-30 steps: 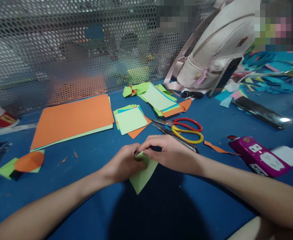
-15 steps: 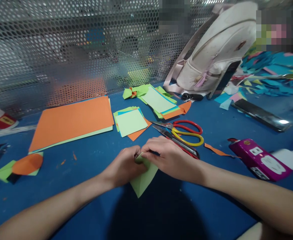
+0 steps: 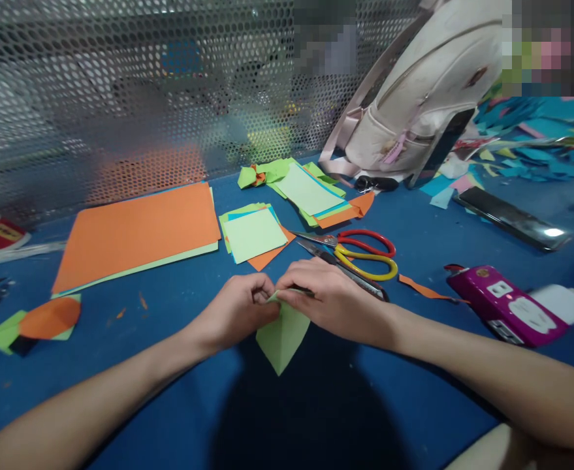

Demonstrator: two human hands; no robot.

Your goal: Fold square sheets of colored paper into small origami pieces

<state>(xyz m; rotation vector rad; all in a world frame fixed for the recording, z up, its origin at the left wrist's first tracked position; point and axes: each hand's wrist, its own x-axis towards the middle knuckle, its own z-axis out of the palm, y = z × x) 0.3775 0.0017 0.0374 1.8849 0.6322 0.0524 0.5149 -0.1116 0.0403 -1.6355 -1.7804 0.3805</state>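
A light green sheet of paper [image 3: 287, 339] with a crease down its middle hangs between my hands, its pointed corner toward me. My left hand [image 3: 241, 307] pinches its upper left edge, fingers curled. On the upper right edge my right hand [image 3: 323, 297] is closed, thumb and fingers pressed on the paper. My fingers hide the top of the sheet. Just beyond my right hand lie scissors [image 3: 365, 251] with one red and one yellow handle, beside a utility knife [image 3: 350, 271]. A stack of small square papers [image 3: 257, 236], pale green on top, lies past my left hand.
Large orange sheets [image 3: 140, 238] lie at left, near an orange paper oval [image 3: 50, 318]. More cut papers [image 3: 311, 192] lie at the back by a pale backpack [image 3: 424, 98]. On the right are a phone [image 3: 512, 219] and a purple power strip [image 3: 507, 303]. A perforated metal panel [image 3: 134, 85] stands behind.
Both hands stay on the green paper. My left fingers have shifted slightly upward along its edge, and the paper's lower point has swung a little right and up. The view has tilted slightly.
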